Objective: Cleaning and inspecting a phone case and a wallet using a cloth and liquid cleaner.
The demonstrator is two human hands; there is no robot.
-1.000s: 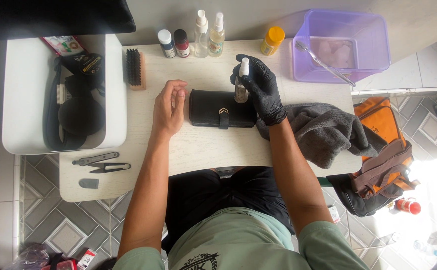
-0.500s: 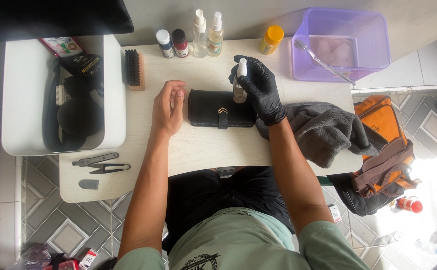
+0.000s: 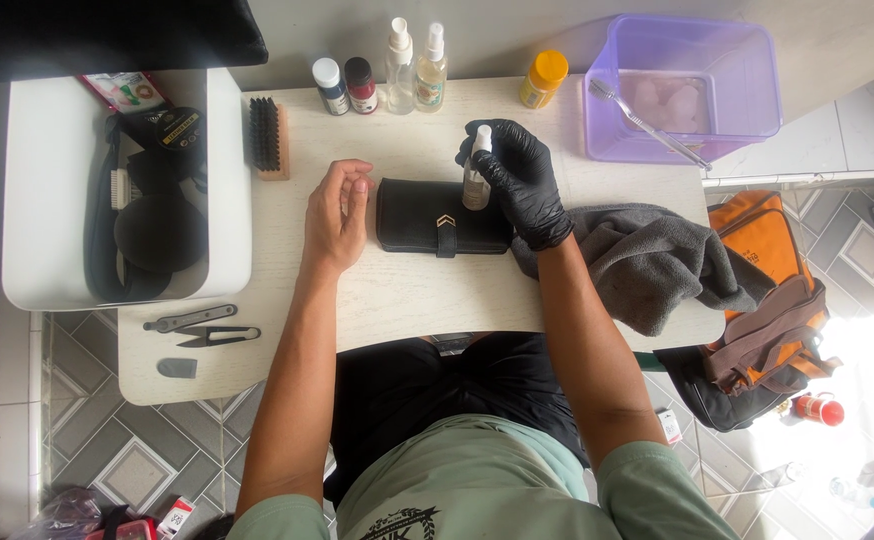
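My arms reach out from my green shirt over the pale desk [image 3: 407, 300]. My left hand [image 3: 337, 212] is bare, its grip loosely curled and holding nothing, fingertips just at the left end of the black wallet [image 3: 442, 216], as if steadying it. The wallet lies flat and closed in the middle of the desk, clasp facing me. My right hand [image 3: 519, 180], in a black glove, has its grip wrapped around a small spray bottle [image 3: 476, 178], held upright above the wallet's right end.

I judge this to be the spraying step: cleaner going onto the leather. The next move calls for aiming the nozzle at the wallet face and pressing, then reaching for the grey cloth [image 3: 657, 260] just right of my wrist.

Farther off stand a brush [image 3: 268, 137], several small bottles [image 3: 387, 78] and a purple tub [image 3: 692, 85]. I cannot tell which way the nozzle points, nor whether my finger is on the pump. The glove hides most of the bottle. The white tray [image 3: 225, 180] at left holds dark items I cannot make out.
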